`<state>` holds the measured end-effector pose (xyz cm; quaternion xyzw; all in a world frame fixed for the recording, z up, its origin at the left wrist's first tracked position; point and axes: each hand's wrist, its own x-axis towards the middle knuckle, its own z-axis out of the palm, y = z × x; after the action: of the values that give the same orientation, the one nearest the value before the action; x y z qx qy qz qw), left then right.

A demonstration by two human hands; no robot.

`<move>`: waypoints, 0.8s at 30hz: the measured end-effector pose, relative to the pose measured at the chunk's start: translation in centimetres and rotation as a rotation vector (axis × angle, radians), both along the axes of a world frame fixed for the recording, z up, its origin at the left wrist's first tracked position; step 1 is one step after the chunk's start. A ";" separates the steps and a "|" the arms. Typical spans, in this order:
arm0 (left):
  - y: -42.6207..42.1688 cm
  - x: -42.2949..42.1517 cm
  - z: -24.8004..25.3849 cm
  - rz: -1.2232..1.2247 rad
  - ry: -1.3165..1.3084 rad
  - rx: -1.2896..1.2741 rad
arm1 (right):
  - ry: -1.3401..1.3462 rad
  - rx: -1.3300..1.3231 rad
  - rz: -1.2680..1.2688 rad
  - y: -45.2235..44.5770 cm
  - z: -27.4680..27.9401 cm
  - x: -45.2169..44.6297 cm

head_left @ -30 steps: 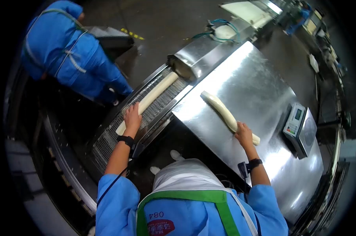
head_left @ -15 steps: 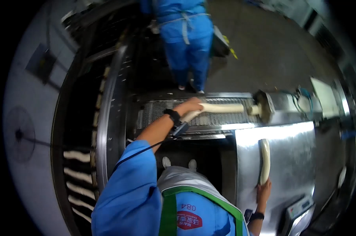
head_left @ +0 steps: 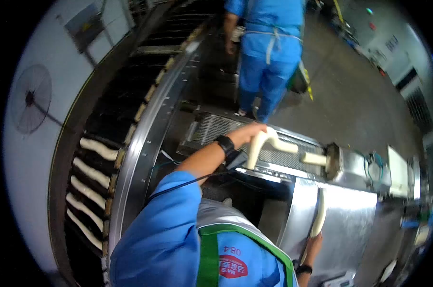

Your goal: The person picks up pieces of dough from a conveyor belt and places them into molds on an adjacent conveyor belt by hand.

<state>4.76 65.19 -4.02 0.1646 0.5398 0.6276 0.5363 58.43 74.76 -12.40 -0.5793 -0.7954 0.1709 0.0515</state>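
My left hand (head_left: 253, 132), with a black band on its wrist, grips a thick pale dough rope (head_left: 279, 143) above the mesh conveyor (head_left: 211, 128). The rope bends over at the hand, one end hanging down towards me and the other pointing right. A shorter dough piece (head_left: 314, 159) sticks out of the metal machine outlet (head_left: 335, 161), apart from the held rope. On the steel table (head_left: 352, 215) to the right lies another dough rope (head_left: 321, 208). My right hand (head_left: 314, 243) is closed around its near part; the fingers are partly hidden.
Several dough strips (head_left: 91, 172) lie in dark troughs of a long line at left, behind a metal rail (head_left: 144, 126). A co-worker in blue (head_left: 274, 50) stands beyond the mesh conveyor. A scale (head_left: 339, 281) sits at the table's near edge, and a fan (head_left: 32, 98) is far left.
My left hand has raised its dough rope, which now bends and hangs instead of stretching along the mesh. My right hand stays at its rope. The view has turned and shifted.
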 end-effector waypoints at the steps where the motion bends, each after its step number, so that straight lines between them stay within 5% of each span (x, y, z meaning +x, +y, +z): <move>1: 0.0 0.5 0.7 0.091 -0.151 0.013 | -0.024 0.064 0.021 0.4 -0.3 -0.2; 2: 0.2 0.4 1.6 0.069 -0.318 0.020 | -0.057 0.122 0.027 1.0 -0.9 -0.2; 5: -1.6 6.4 11.0 0.085 0.042 0.161 | -0.071 0.177 0.029 2.2 -1.1 -0.5; 6: 1.5 4.0 7.0 -0.063 -0.237 0.093 | -0.040 0.193 0.040 2.2 -0.5 -1.0; 11: 6.5 13.1 8.3 -0.127 -0.353 0.019 | -0.014 0.007 -0.124 4.0 1.1 -1.7; 15: 7.6 24.2 2.7 -0.196 -0.479 -0.031 | -0.018 -0.048 -0.126 4.4 1.2 -1.2; 17: 6.6 27.9 0.7 -0.428 -0.545 -0.090 | 0.008 -0.047 -0.091 4.4 0.6 0.0; 19: 6.0 28.5 -2.1 -0.708 -0.131 -0.251 | 0.259 -0.237 -0.125 4.5 0.1 1.4; 21: 6.0 26.8 -4.8 -0.740 0.080 -0.163 | 0.355 -0.344 -0.226 3.4 0.3 1.7; 23: 6.3 26.0 -6.6 -0.590 0.120 -0.224 | -0.075 0.171 -0.193 0.9 3.1 -1.3; 24: 6.3 26.1 -5.7 -0.608 0.128 -0.216 | -0.060 0.157 -0.134 0.1 4.1 -3.0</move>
<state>30.85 71.50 -9.73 0.2996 0.5619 0.3663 0.6784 55.46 74.83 -8.28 -0.6302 -0.7669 0.0868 0.0841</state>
